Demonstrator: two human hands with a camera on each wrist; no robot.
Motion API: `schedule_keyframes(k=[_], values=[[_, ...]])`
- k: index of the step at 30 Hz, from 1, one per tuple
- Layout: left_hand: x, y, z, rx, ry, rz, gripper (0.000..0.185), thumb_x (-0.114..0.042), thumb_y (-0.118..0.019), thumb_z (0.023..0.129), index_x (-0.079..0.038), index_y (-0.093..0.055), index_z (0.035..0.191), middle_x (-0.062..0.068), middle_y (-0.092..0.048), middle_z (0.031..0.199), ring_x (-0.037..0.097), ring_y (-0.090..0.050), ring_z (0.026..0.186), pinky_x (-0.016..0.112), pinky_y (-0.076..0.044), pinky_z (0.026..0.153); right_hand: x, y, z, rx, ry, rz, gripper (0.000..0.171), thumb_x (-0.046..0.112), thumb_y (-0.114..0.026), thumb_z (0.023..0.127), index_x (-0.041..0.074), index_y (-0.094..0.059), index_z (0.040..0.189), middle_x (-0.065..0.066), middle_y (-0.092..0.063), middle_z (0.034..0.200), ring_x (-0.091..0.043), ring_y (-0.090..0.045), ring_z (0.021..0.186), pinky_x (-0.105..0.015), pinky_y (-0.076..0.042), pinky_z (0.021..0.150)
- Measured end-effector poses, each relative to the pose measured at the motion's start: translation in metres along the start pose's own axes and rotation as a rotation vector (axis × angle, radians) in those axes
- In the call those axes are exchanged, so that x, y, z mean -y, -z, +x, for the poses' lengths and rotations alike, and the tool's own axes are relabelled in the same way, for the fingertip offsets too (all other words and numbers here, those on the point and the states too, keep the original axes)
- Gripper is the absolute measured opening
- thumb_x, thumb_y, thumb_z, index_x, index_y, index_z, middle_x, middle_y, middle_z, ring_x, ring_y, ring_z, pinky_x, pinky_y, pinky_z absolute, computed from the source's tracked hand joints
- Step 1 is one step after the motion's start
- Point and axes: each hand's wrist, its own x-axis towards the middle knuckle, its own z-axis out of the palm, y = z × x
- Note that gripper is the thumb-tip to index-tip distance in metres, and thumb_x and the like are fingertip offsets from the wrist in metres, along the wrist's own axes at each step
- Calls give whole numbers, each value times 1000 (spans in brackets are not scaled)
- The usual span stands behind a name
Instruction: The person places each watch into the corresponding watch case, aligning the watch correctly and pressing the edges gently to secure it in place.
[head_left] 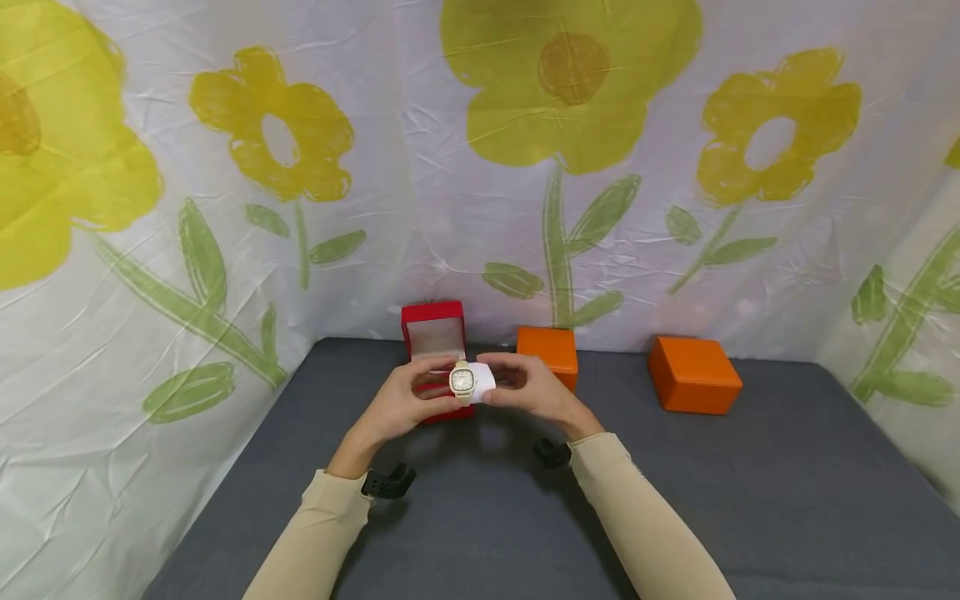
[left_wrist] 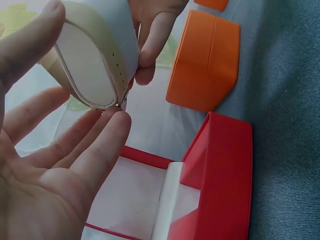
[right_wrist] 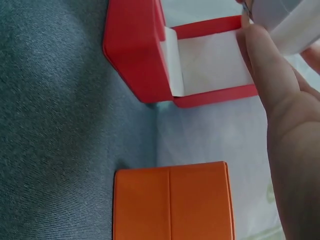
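Note:
A wristwatch with a cream strap and a squarish pale dial is wrapped round a white watch cushion. My left hand holds the watch's side, thumb and fingers at the strap's edges. From the other side my right hand grips the cushion between thumb and fingers. In the left wrist view the strap's holes and the cushion's white end show. Behind and below the hands stands a red box, its lid raised and its lining white.
An orange box with its lid down stands just right of the red one. Farther right is another closed orange box. All rest on a dark grey cloth-covered table, before a white curtain with yellow flowers.

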Motion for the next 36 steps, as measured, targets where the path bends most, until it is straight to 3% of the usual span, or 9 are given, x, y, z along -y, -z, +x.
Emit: schedule_keyframes(k=[6,11,17,20,24,28,31,36], values=[[0,1,0,-10,-15,26,60,-14,-79,79,-7,-56,133,9,-57,129,29,-60,111,32,-54,83,-2,4,1,37,6,19,56,2,-70,85,0,-49,136,-21,-56,125,-41,-54,109,-34,-52,88],[-3,1,1,-33,17,-2,57,-10,-80,77,-9,-59,131,9,-58,126,28,-60,111,33,-55,80,-1,5,3,54,28,26,57,4,-72,85,-1,-49,136,-18,-57,126,-41,-54,111,-36,-52,89],[-1,-5,2,-5,18,31,60,-7,-79,77,-5,-56,133,14,-55,128,33,-59,111,38,-54,83,-4,3,2,70,22,25,56,6,-73,84,4,-52,135,-14,-57,127,-36,-55,112,-37,-51,89],[-9,-10,0,4,42,18,61,-4,-78,78,0,-53,134,18,-53,129,37,-57,111,39,-53,85,-5,1,2,69,22,25,56,7,-73,84,4,-51,136,-14,-57,127,-35,-55,113,-36,-51,90],[-18,-11,-3,13,56,-1,62,-5,-78,79,-2,-52,135,17,-52,128,37,-56,112,43,-51,89,-3,-1,0,54,13,27,56,7,-74,83,3,-52,135,-15,-57,127,-35,-55,113,-36,-51,91],[-27,-11,-6,13,-20,44,62,-4,-77,79,-2,-51,135,19,-49,132,38,-51,117,52,-46,93,-6,-1,1,49,19,25,55,6,-74,83,3,-52,134,-15,-57,125,-35,-55,113,-36,-50,91],[-34,-11,-8,-4,-121,89,56,0,-76,78,2,-54,130,21,-48,134,37,-45,120,57,-42,95,-4,-2,1,51,8,23,55,4,-72,84,2,-51,134,-18,-56,126,-38,-54,114,-36,-50,91],[-19,-14,-3,-27,-195,150,45,0,-78,77,-1,-64,120,18,-51,131,29,-46,119,59,-40,97,-3,-4,2,58,-9,16,55,2,-71,84,-1,-49,135,-19,-54,128,-40,-53,115,-35,-50,91]])
